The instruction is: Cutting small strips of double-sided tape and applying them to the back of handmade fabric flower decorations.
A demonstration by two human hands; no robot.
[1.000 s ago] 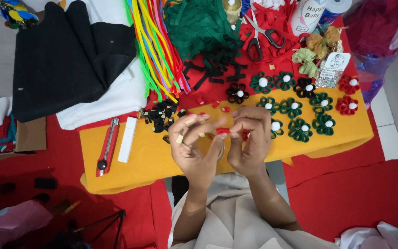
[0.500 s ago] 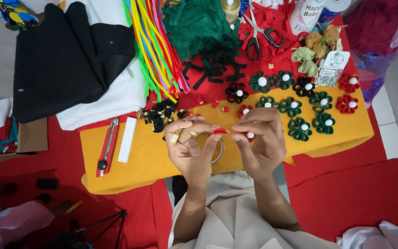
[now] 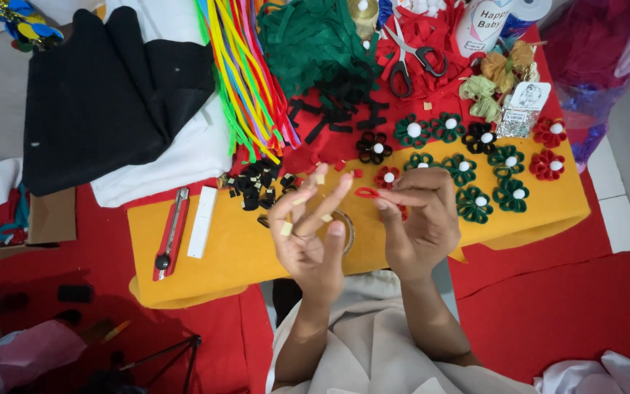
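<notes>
Left hand (image 3: 308, 233) open, fingers spread, small tape bits stuck to the fingertips (image 3: 286, 228), gripping nothing. Right hand (image 3: 421, 219) pinches a red loop (image 3: 367, 193) between thumb and forefinger, held above the yellow mat (image 3: 235, 248) on the bench, just beside a red flower (image 3: 388, 177).

Scissors (image 3: 411, 64) lie on red scraps; a utility knife (image 3: 170, 235) rests on yellow felt (image 3: 242, 252).

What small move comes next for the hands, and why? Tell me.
Probably bring the left hand across to the red loop pinched in the right hand: small tape pieces sit on its spread fingertips, and the loop looks unfastened.
</notes>
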